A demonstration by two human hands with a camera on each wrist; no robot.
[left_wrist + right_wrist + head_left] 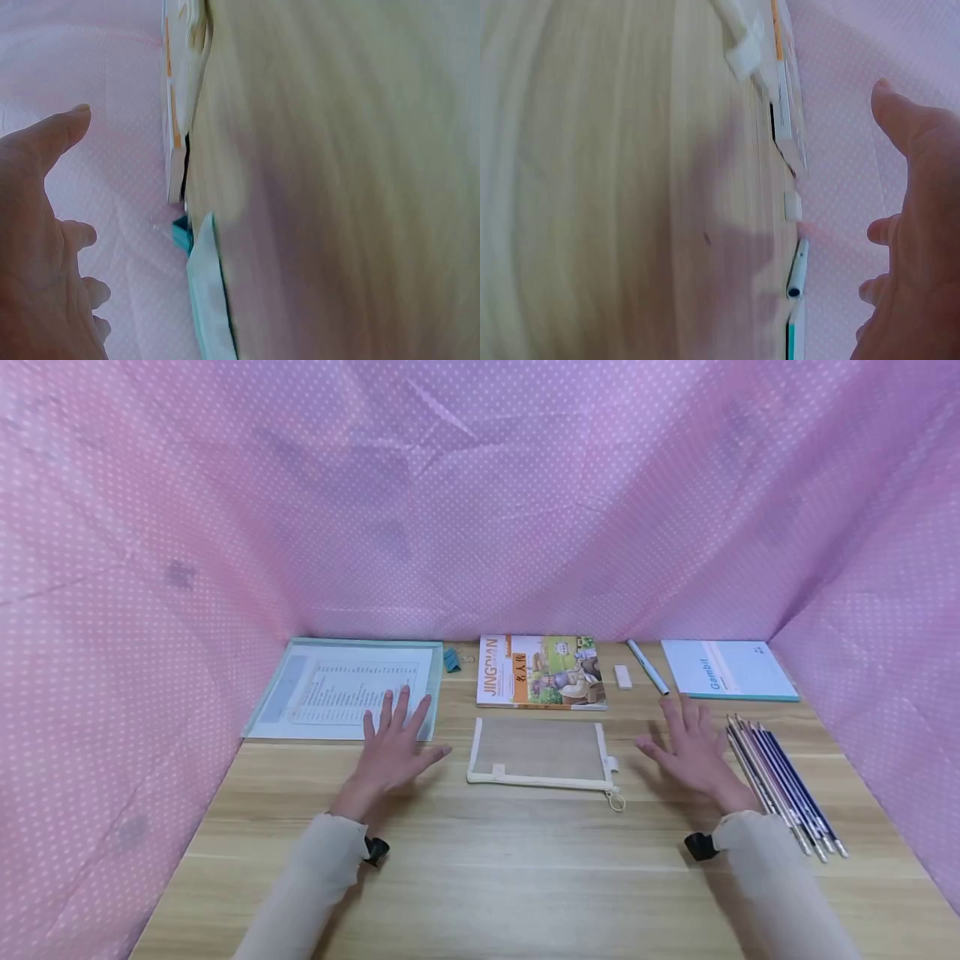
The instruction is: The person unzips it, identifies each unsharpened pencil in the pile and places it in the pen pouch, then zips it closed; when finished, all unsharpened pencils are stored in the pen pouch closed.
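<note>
At mid-table lay the mesh pouch (538, 752), probably centred for easy reach from both sides, with my left hand (392, 753) over the near right corner of the folder (348, 685), my right hand (696, 753) just left of the pencils (787, 789), fingers spread apart, nothing gripped.

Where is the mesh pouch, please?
In the head view, the mesh pouch lies near the centre, between the left hand and the right hand, in front of the illustrated book.
</note>
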